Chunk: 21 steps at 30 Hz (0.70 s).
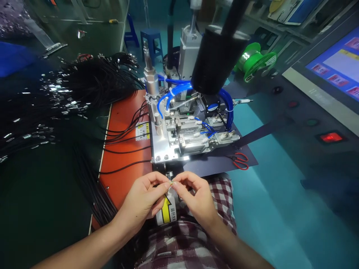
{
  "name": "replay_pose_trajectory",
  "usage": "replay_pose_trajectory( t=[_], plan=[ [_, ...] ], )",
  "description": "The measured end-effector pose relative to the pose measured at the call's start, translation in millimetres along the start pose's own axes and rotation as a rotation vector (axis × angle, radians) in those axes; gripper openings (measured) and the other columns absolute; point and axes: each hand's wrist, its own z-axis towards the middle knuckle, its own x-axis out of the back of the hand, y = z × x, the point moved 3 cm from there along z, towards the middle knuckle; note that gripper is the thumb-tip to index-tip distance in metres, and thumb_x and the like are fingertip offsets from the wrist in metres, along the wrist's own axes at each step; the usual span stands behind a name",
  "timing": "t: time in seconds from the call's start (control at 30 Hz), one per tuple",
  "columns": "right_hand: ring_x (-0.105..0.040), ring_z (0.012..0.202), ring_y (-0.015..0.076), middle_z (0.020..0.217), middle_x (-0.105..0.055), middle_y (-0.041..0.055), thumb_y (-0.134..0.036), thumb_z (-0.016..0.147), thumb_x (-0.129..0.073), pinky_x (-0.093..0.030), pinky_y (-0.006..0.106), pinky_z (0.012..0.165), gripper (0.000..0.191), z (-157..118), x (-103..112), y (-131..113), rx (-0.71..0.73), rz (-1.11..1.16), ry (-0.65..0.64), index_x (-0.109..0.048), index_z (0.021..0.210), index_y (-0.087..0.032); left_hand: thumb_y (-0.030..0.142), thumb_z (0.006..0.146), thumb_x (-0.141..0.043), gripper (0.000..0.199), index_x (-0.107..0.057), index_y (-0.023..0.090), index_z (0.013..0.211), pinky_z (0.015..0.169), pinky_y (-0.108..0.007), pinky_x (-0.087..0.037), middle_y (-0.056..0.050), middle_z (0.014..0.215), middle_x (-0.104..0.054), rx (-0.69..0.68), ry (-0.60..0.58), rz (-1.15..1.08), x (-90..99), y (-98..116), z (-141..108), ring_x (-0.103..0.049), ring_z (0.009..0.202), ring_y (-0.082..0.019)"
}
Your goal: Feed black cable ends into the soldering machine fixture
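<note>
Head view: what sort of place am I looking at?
Probably a factory workshop that handles cables: there are a metal machine with blue tubes, large bundles of black cables, and a control panel with a lit screen.

From my station I have the left forearm (92,243) slanting in from between seven and eight o'clock and the right forearm (238,248) from five, with the left hand (148,194) and right hand (198,194) meeting near six, fingers curled, thumbs and forefingers pinched tip to tip.
</note>
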Motion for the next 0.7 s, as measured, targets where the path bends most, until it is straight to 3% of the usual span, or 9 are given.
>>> replay_pose_trajectory(
  t=[0.17,0.3,0.4,0.47,0.57,0.7],
  plan=[
    [-0.048,0.061,0.0112,0.065,-0.054,-0.0007,-0.02,0.079,-0.059,-0.039,0.024,0.059,0.014,-2,-2,-3,0.101,-0.105,0.054,-0.057,0.066,-0.016,0.033,0.08,-0.06,0.019,-0.052,0.017,0.073,0.033,-0.016,-0.018,0.011,0.034,-0.036,-0.028,0.004,0.043,-0.8,0,0,-0.025,0.03,-0.004],
    [-0.035,0.046,0.0074,0.052,-0.043,-0.0062,-0.029,0.081,-0.058,-0.028,0.021,0.045,0.018,-3,-6,8,-0.154,0.189,-0.071,-0.052,0.07,-0.017,0.033,0.079,-0.062,0.018,-0.058,0.016,0.075,0.039,-0.016,-0.03,0.005,0.05,-0.049,-0.25,0.103,0.197,-2.6,5,-5,-0.039,0.041,-0.005],
    [-0.028,0.043,0.006,0.047,-0.037,-0.0085,-0.033,0.081,-0.06,-0.021,0.02,0.043,0.021,-5,-8,13,-0.237,0.336,-0.107,-0.051,0.07,-0.016,0.03,0.078,-0.064,0.014,-0.062,0.016,0.079,0.051,-0.018,-0.04,-0.001,0.073,-0.057,-0.384,0.109,0.262,-6.0,9,-9,-0.052,0.059,-0.009],
    [-0.025,0.044,0.0058,0.048,-0.035,-0.0088,-0.034,0.081,-0.06,-0.018,0.02,0.042,0.022,-7,-7,14,-0.244,0.36,-0.109,-0.052,0.071,-0.016,0.03,0.079,-0.064,0.013,-0.062,0.017,0.083,0.044,-0.016,-0.035,0.001,0.068,-0.055,-0.327,0.069,0.244,-7.0,8,-9,-0.048,0.052,-0.007],
    [-0.024,0.045,0.0063,0.05,-0.034,-0.0082,-0.036,0.081,-0.059,-0.018,0.021,0.043,0.023,-10,-6,13,-0.224,0.319,-0.099,-0.051,0.072,-0.016,0.032,0.079,-0.063,0.015,-0.059,0.018,0.08,0.036,-0.015,-0.021,0.007,0.05,-0.04,-0.216,0.038,0.203,-5.6,4,-8,-0.029,0.04,-0.004],
    [-0.03,0.05,0.0076,0.059,-0.039,-0.0055,-0.037,0.079,-0.06,-0.024,0.022,0.046,0.024,-9,-3,11,-0.142,0.197,-0.064,-0.05,0.07,-0.017,0.035,0.081,-0.06,0.018,-0.057,0.017,0.077,0.036,-0.016,-0.016,0.01,0.045,-0.027,-0.162,0.017,0.215,-2.5,4,-5,-0.021,0.038,-0.004]
  ],
)
